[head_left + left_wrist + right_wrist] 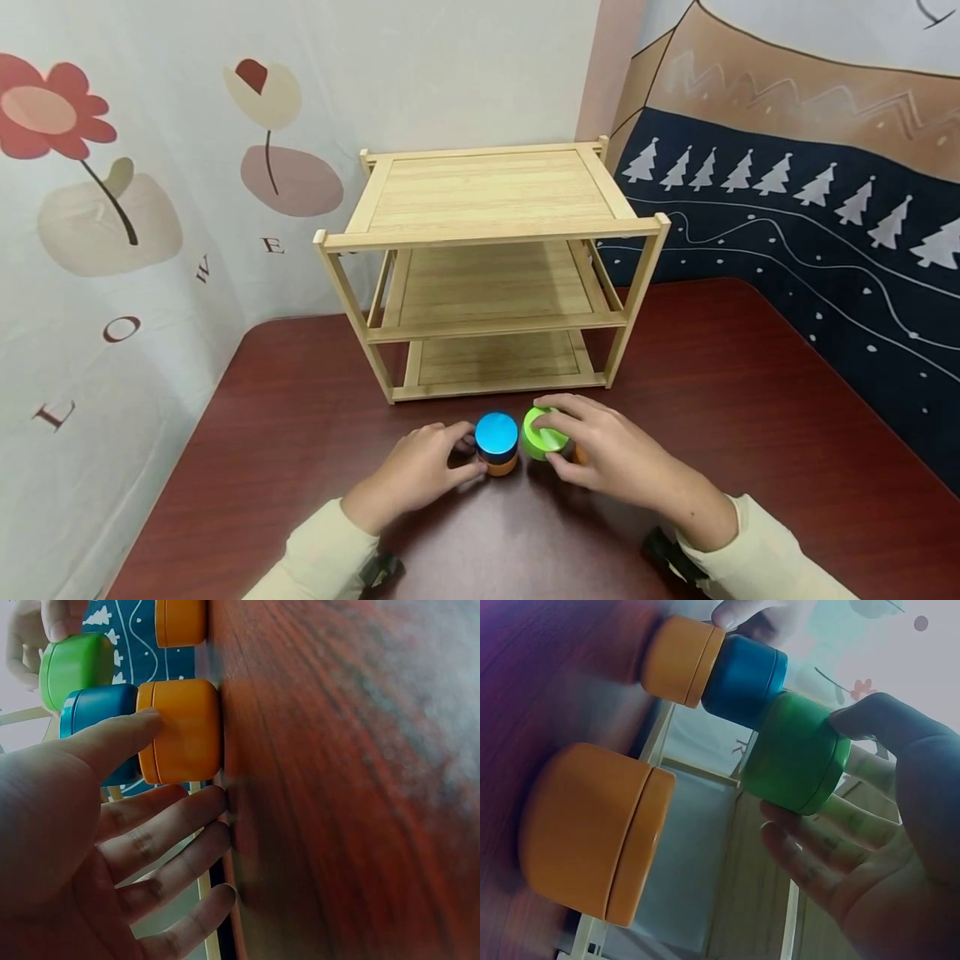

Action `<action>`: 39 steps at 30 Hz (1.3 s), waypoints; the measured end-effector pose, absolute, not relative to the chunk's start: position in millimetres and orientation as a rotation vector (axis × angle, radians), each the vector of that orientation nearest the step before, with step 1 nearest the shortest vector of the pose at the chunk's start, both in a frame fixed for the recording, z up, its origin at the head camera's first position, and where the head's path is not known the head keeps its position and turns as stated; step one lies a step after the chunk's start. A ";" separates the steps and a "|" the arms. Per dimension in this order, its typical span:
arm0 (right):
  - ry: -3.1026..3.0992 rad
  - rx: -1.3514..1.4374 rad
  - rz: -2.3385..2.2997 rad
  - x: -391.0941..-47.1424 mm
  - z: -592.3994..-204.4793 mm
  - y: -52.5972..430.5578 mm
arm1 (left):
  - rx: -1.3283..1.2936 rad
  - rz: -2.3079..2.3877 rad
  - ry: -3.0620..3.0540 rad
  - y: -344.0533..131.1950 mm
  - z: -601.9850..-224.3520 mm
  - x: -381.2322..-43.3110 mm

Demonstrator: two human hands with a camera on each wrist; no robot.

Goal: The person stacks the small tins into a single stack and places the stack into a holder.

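Note:
A blue jar (496,435) stands on top of an orange jar (180,731), which rests on the table. My left hand (422,468) is at the left of this stack, its thumb against the orange jar near the lid seam and its other fingers (169,840) extended loosely. My right hand (611,446) pinches a green jar (795,754) between thumb and fingers, off the table and just right of the blue jar. Below the right hand a second orange jar (592,832) sits on the table, mostly hidden by that hand in the head view.
Close behind the jars stands a three-tier wooden shelf (495,233) on the dark red table (720,375). Printed cloth hangs round the back and sides, with flowers (45,108) on the left and white trees (738,173) on the right.

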State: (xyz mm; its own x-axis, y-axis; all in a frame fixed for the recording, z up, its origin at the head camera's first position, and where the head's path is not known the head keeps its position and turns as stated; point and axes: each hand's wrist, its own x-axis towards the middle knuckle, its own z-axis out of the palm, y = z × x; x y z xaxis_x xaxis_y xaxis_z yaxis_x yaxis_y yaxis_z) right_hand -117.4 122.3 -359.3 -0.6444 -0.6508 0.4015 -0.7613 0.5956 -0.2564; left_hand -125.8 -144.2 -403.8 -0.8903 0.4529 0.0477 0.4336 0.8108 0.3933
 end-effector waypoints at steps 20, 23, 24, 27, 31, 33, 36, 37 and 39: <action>-2.406 1.187 0.620 -115.6 -352.2 115.9 | 0.717 0.612 2.942 -145.1 -403.7 -125.2; -2.389 1.190 0.627 -116.4 -351.0 113.4 | 0.720 0.616 2.948 -145.7 -404.3 -124.3; -2.383 1.189 0.626 -116.7 -350.7 112.6 | 0.723 0.615 2.950 -145.8 -404.6 -124.1; -2.365 1.188 0.626 -117.5 -350.5 110.6 | 0.737 0.617 2.952 -145.5 -405.5 -123.6; -2.358 1.199 0.627 -119.0 -350.9 108.2 | 0.751 0.623 2.960 -145.2 -406.3 -123.5; -2.362 1.198 0.619 -119.8 -350.8 107.2 | 0.754 0.623 2.965 -145.2 -406.3 -123.6; -2.360 1.198 0.615 -121.1 -350.7 105.6 | 0.758 0.616 2.971 -145.4 -406.7 -123.8; -2.358 1.199 0.614 -121.6 -350.5 105.2 | 0.756 0.612 2.971 -145.4 -406.7 -123.7; -2.354 1.202 0.616 -122.3 -350.2 104.2 | 0.753 0.605 2.971 -145.4 -406.8 -123.6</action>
